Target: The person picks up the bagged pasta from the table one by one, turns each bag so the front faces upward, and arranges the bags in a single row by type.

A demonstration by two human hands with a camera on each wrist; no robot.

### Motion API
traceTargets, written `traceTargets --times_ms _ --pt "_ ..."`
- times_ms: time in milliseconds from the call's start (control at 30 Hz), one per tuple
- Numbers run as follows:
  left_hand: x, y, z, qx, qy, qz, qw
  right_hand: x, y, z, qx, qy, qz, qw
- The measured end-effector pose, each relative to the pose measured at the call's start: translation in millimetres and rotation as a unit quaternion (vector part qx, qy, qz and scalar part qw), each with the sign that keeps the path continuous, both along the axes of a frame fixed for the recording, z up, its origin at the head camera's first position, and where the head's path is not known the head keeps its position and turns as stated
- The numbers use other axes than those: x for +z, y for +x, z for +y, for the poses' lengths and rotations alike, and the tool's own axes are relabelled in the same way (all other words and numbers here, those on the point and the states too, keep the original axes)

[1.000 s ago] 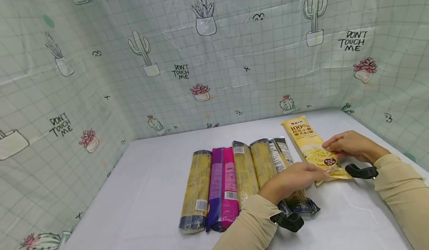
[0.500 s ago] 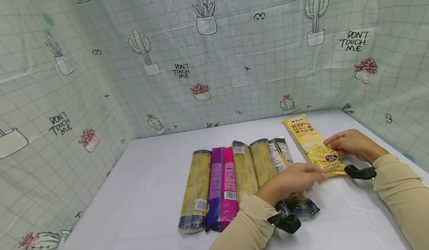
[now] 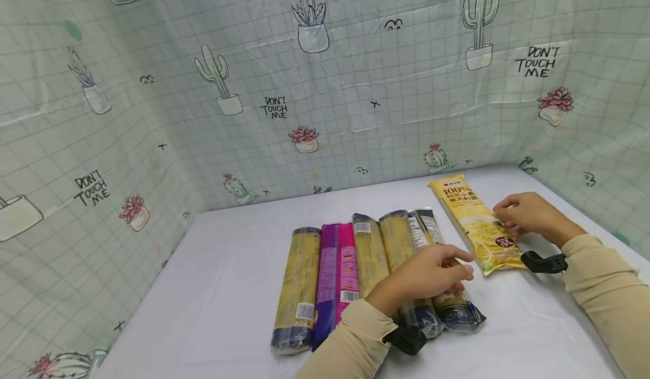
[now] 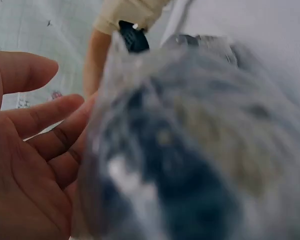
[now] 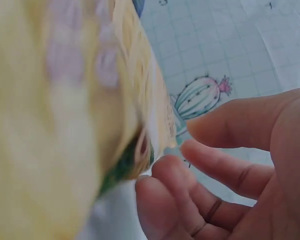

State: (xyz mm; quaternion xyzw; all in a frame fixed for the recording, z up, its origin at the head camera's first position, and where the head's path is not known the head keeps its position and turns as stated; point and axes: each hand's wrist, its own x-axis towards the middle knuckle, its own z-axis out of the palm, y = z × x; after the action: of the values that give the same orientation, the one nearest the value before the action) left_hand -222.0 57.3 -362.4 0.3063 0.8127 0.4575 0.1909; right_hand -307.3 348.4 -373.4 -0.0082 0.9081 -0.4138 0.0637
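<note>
A yellow pasta packet (image 3: 474,221) lies slantwise at the right of the white table. My right hand (image 3: 530,215) is at its right edge, with fingers loosely bent; in the right wrist view, fingertips (image 5: 157,197) stand right beside the packet's edge, pinching nothing. My left hand (image 3: 426,272) hovers over the dark-ended pasta packet (image 3: 459,316) at the right end of a row, thumb and fingers apart. Close up in the left wrist view, a clear, dark-blue wrapper end (image 4: 175,165) is blurred beside that hand's relaxed fingers. The left hand and forearm hide parts of the row.
Farther left in the row lie a pasta packet with a dark end (image 3: 297,289), a purple and pink packet (image 3: 330,277) and more yellowish packets (image 3: 370,249). A cactus-printed cloth (image 3: 335,114) hangs behind the white table (image 3: 218,289).
My left hand has let go of the yellow packet's near end and moved left, its fingers spreading. The yellow packet straightened slightly. My right hand has lifted slightly off its edge.
</note>
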Motion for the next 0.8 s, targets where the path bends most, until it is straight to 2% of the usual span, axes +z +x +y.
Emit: traceTargets --times_ms 100,167,233,300,367,433,567,633,700,800 --pt "-1.0 -0.1 -7.0 -0.023 -0.03 0.062 0.9973 1.8 0.9 -6.5 0.004 -0.005 0.014 1.0" --pt "-2.2 1.1 -11.4 -0.033 -0.059 0.106 0.9921 2.6 1.2 -12.8 0.011 -0.009 0.017 1.0" --pt "-3.0 2.6 -14.8 -0.049 -0.09 0.16 0.9818 3.1 1.4 -19.9 0.021 -0.015 0.018 0.999" --pt "-2.6 4.0 -17.3 -0.064 -0.125 0.213 0.9668 4.0 2.1 -26.9 0.031 -0.019 0.017 0.999" --pt "0.2 4.2 -19.3 -0.079 -0.155 0.249 0.9529 5.4 2.8 -34.0 0.039 -0.022 0.018 0.999" --pt "3.8 3.8 -21.4 -0.09 -0.177 0.265 0.9434 7.3 4.2 -41.0 0.045 -0.025 0.015 0.999" --pt "10.6 2.8 -26.3 -0.112 -0.209 0.27 0.9332 10.3 7.9 -54.3 0.055 -0.025 0.009 0.998" --pt "12.0 2.9 -27.7 -0.12 -0.221 0.286 0.9249 10.6 9.6 -59.9 0.059 -0.028 0.008 0.998" --pt "12.6 3.6 -28.0 -0.122 -0.237 0.304 0.9145 10.2 10.6 -66.2 0.065 -0.029 0.013 0.997" --pt "12.2 6.0 -27.7 -0.118 -0.27 0.348 0.89 9.1 12.4 -75.1 0.082 -0.03 0.019 0.996"
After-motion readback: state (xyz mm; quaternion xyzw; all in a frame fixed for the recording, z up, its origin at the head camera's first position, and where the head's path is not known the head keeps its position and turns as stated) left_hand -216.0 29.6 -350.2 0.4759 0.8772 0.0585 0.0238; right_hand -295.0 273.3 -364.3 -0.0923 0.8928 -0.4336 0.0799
